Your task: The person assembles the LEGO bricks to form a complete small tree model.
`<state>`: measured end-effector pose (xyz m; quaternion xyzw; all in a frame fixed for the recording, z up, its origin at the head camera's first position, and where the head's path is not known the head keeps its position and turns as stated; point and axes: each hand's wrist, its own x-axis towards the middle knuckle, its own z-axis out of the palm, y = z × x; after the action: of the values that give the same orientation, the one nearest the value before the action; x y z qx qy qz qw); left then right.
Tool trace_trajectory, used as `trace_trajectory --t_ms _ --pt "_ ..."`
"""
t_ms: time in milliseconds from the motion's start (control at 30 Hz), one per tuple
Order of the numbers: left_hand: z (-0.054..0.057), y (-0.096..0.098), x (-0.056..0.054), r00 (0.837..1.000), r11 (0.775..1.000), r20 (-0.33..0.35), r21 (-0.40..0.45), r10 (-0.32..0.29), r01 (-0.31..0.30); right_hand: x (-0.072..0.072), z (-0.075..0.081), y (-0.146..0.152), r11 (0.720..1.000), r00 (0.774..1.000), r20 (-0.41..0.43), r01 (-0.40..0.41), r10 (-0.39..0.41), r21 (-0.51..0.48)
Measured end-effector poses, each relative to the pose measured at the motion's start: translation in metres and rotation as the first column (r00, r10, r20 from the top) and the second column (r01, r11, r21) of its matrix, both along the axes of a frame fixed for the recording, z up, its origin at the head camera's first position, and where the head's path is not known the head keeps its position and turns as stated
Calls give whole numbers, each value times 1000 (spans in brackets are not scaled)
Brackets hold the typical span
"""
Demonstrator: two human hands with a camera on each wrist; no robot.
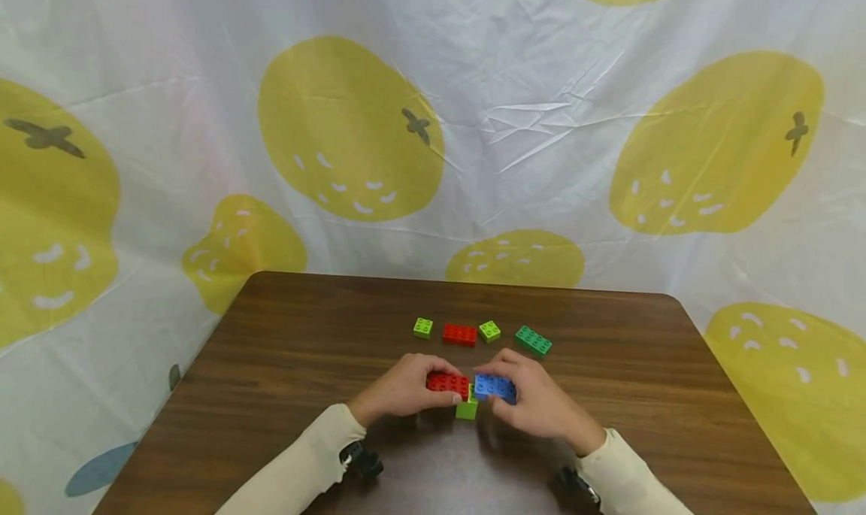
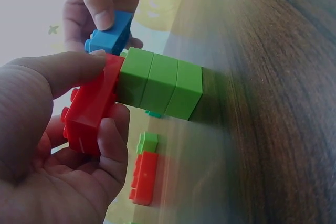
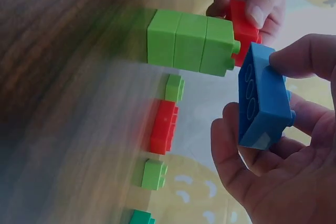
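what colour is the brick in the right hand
Blue. The brick held by the right hand shows best in the right wrist view.

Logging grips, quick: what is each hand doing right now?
Left hand: grips the red brick at the top of the green stack.
Right hand: holds the blue brick.

A: Head view looks down from above at the brown table (image 1: 284, 349), far enough to take in both forearms and the curtain behind.

B: Wrist views?

A: Close, low at table level, facing each other. All three share the stack of green bricks (image 2: 160, 82) (image 3: 190, 41) (image 1: 467, 408).
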<state>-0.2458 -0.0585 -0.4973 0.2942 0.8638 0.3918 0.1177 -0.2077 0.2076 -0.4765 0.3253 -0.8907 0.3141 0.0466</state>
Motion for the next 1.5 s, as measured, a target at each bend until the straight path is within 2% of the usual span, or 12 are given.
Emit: trace_trajectory --t_ms 233,467,800,1233,1400,1500 --pt "1 -1 0 1000 1000 12 15 -8 8 2 -3 -5 1000 999 39 -4 4 4" --pt "2 -1 1 1000 1000 -6 9 -12 12 -1 -6 -9 1000 1000 -10 -26 26 9" --pt "2 0 1 1000 1000 -26 11 -16 16 -6 -9 -9 999 998 -37 -54 54 -5" --pt "-1 -1 0 1000 1000 -18 20 -13 14 -10 -1 -15 997 997 -8 -76 76 31" --pt "-2 -1 0 1000 1000 -12 11 -1 1 -12 -3 -14 997 997 20 -79 79 17" --pt "-2 0 0 1000 1000 -9 17 -3 3 -12 -6 -12 998 998 10 -67 67 9"
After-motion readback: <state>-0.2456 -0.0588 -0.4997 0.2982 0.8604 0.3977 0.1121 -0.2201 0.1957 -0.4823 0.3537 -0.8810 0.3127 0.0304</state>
